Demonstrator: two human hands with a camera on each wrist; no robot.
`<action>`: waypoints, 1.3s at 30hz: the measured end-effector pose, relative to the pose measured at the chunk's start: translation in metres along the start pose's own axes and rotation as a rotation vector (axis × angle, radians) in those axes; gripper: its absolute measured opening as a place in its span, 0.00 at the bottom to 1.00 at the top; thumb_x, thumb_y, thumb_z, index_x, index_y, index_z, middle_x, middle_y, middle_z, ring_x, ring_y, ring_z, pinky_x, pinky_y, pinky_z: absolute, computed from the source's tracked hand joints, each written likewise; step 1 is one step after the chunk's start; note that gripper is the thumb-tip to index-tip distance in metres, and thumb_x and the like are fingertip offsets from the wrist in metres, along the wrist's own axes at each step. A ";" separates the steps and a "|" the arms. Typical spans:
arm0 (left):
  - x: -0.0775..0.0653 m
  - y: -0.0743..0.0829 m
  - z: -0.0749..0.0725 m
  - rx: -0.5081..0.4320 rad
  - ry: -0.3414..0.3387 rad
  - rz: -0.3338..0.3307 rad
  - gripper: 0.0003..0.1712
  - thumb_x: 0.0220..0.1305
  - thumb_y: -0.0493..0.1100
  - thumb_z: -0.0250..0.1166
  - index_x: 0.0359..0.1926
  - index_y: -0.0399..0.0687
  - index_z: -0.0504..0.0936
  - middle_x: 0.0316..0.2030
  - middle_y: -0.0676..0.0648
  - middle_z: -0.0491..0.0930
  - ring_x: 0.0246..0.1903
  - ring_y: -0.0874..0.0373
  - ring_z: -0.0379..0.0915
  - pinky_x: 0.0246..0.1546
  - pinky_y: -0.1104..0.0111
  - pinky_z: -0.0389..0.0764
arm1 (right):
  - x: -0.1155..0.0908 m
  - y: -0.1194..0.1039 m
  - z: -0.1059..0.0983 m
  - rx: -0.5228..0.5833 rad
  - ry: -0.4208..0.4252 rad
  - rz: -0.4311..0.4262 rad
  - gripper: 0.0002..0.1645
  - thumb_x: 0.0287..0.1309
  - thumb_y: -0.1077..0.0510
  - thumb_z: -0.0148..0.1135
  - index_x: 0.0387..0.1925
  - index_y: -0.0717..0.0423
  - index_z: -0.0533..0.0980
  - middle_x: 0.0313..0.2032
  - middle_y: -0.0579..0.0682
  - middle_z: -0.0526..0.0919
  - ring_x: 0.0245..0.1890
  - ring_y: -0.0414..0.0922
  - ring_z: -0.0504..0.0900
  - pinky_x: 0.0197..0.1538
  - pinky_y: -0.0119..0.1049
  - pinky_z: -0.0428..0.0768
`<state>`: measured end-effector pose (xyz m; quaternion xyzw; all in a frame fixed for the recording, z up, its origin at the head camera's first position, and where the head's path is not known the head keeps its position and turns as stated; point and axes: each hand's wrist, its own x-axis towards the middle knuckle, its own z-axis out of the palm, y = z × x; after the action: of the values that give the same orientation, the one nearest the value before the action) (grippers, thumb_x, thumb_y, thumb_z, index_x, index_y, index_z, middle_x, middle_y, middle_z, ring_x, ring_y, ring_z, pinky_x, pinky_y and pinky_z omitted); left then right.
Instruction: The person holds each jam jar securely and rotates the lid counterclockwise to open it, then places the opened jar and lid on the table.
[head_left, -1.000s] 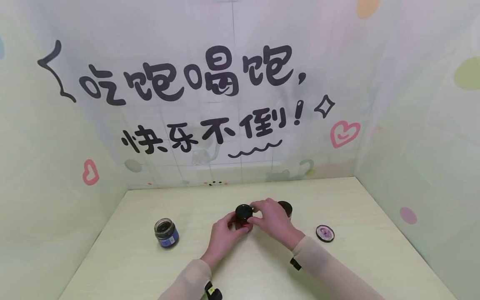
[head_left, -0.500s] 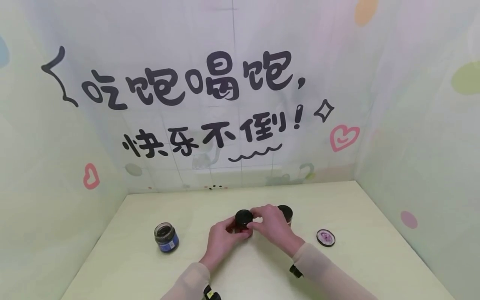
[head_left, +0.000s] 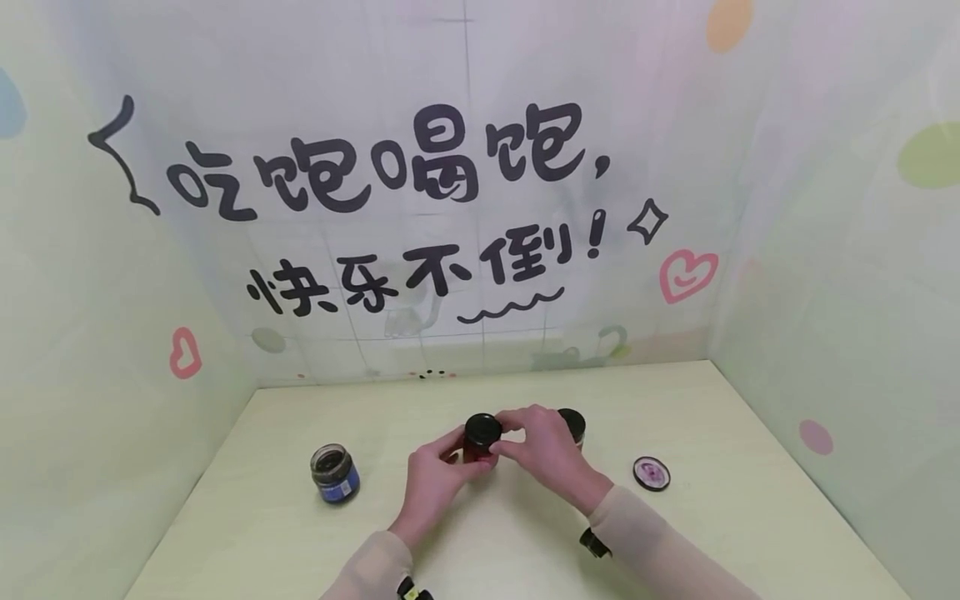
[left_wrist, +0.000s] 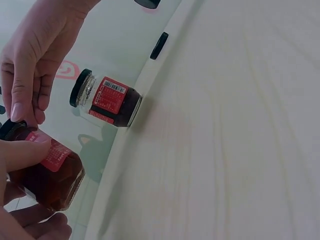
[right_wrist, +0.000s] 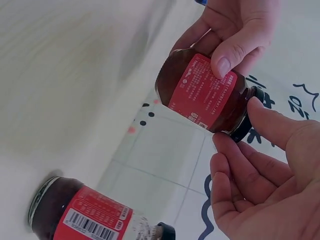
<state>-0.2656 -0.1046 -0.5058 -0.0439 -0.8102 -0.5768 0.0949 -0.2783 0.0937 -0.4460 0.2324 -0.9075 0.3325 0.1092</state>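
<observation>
The step in hand looks like turning the lid point(head_left: 483, 429) on the held jar point(right_wrist: 200, 95), raised above the table point(head_left: 510, 550): the left hand point(head_left: 431, 481) grasps its body, the right hand point(head_left: 549, 450) pinches the lid. The next move probably calls for a firm twist; whether the lid is loose I cannot tell. There are 3 jars and 3 lids: left of the held jar, 1 open jar point(head_left: 335, 477); right of it, 1 lidded jar point(left_wrist: 112, 101), then 1 loose lid point(head_left: 652, 473).
</observation>
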 end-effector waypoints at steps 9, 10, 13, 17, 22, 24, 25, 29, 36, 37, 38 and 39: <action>-0.005 0.008 -0.006 -0.194 -0.035 0.006 0.32 0.44 0.50 0.84 0.53 0.72 0.86 0.45 0.56 0.87 0.49 0.60 0.82 0.49 0.69 0.81 | -0.003 -0.006 -0.009 0.119 0.018 -0.015 0.17 0.53 0.49 0.77 0.47 0.38 0.86 0.38 0.32 0.87 0.45 0.38 0.83 0.51 0.47 0.78; -0.007 0.008 -0.007 -0.197 -0.032 0.000 0.32 0.44 0.50 0.84 0.54 0.72 0.86 0.45 0.55 0.87 0.49 0.60 0.82 0.49 0.69 0.81 | -0.003 -0.006 -0.010 0.135 0.021 -0.014 0.17 0.53 0.50 0.77 0.47 0.38 0.86 0.38 0.32 0.87 0.45 0.38 0.83 0.51 0.48 0.78; -0.011 0.011 -0.008 -0.211 -0.017 -0.019 0.34 0.44 0.51 0.84 0.56 0.70 0.85 0.46 0.53 0.87 0.48 0.58 0.83 0.48 0.69 0.81 | -0.006 -0.007 -0.011 0.169 0.024 0.002 0.18 0.52 0.49 0.78 0.47 0.37 0.86 0.37 0.31 0.87 0.45 0.39 0.83 0.50 0.49 0.78; -0.017 0.015 -0.010 -0.236 0.014 -0.033 0.36 0.44 0.45 0.84 0.58 0.64 0.84 0.48 0.50 0.86 0.48 0.55 0.83 0.47 0.69 0.82 | -0.009 -0.008 -0.013 0.218 0.023 0.020 0.18 0.53 0.48 0.77 0.48 0.38 0.86 0.37 0.31 0.87 0.44 0.41 0.84 0.49 0.49 0.79; -0.020 0.018 -0.012 -0.247 0.034 0.004 0.36 0.43 0.42 0.84 0.57 0.66 0.85 0.45 0.49 0.83 0.47 0.56 0.83 0.47 0.68 0.82 | -0.011 -0.006 -0.013 0.261 0.023 0.031 0.19 0.54 0.46 0.76 0.49 0.39 0.85 0.37 0.32 0.87 0.43 0.41 0.85 0.47 0.46 0.81; -0.021 0.020 -0.013 -0.242 0.038 0.014 0.35 0.43 0.43 0.84 0.56 0.66 0.85 0.44 0.49 0.82 0.47 0.55 0.82 0.47 0.67 0.82 | -0.011 -0.005 -0.013 0.269 0.016 0.035 0.19 0.54 0.46 0.76 0.49 0.40 0.85 0.36 0.32 0.87 0.42 0.39 0.85 0.46 0.44 0.82; -0.022 0.021 -0.014 -0.232 0.041 0.018 0.35 0.43 0.43 0.84 0.56 0.67 0.85 0.43 0.49 0.82 0.47 0.55 0.82 0.48 0.67 0.82 | -0.011 -0.004 -0.013 0.272 0.010 0.037 0.19 0.55 0.46 0.76 0.49 0.40 0.85 0.36 0.32 0.87 0.41 0.37 0.85 0.46 0.43 0.82; -0.025 0.025 -0.014 -0.183 0.049 0.017 0.34 0.44 0.49 0.84 0.56 0.69 0.85 0.43 0.51 0.82 0.48 0.54 0.80 0.47 0.66 0.82 | -0.011 -0.004 -0.015 0.280 -0.015 0.041 0.19 0.57 0.46 0.74 0.50 0.41 0.85 0.35 0.33 0.87 0.38 0.36 0.84 0.42 0.37 0.81; -0.031 0.030 -0.013 -0.114 0.072 -0.036 0.38 0.42 0.55 0.84 0.58 0.60 0.84 0.47 0.52 0.83 0.50 0.52 0.80 0.46 0.67 0.83 | -0.013 -0.006 -0.016 0.320 -0.042 -0.002 0.21 0.62 0.45 0.70 0.53 0.49 0.83 0.36 0.37 0.86 0.38 0.38 0.83 0.39 0.35 0.82; -0.033 0.031 -0.012 -0.100 0.080 -0.037 0.39 0.42 0.55 0.84 0.59 0.57 0.84 0.48 0.52 0.83 0.50 0.52 0.80 0.46 0.67 0.83 | -0.013 -0.006 -0.016 0.329 -0.045 -0.007 0.22 0.63 0.44 0.69 0.54 0.49 0.83 0.36 0.37 0.86 0.38 0.38 0.83 0.40 0.36 0.82; -0.034 0.032 -0.012 -0.090 0.087 -0.036 0.41 0.42 0.55 0.84 0.60 0.53 0.83 0.48 0.51 0.83 0.50 0.52 0.80 0.46 0.67 0.83 | -0.013 -0.007 -0.015 0.337 -0.047 -0.006 0.23 0.64 0.43 0.68 0.55 0.49 0.83 0.35 0.38 0.86 0.37 0.38 0.83 0.39 0.36 0.82; -0.036 0.033 -0.011 -0.086 0.090 -0.032 0.42 0.43 0.55 0.84 0.61 0.50 0.82 0.48 0.51 0.83 0.51 0.52 0.80 0.46 0.67 0.83 | -0.014 -0.007 -0.014 0.346 -0.049 -0.005 0.24 0.64 0.42 0.67 0.55 0.49 0.82 0.36 0.38 0.86 0.37 0.39 0.83 0.39 0.37 0.82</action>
<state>-0.2232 -0.1028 -0.4789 -0.0089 -0.7802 -0.6138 0.1198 -0.2625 0.1031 -0.4363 0.2580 -0.8385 0.4777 0.0463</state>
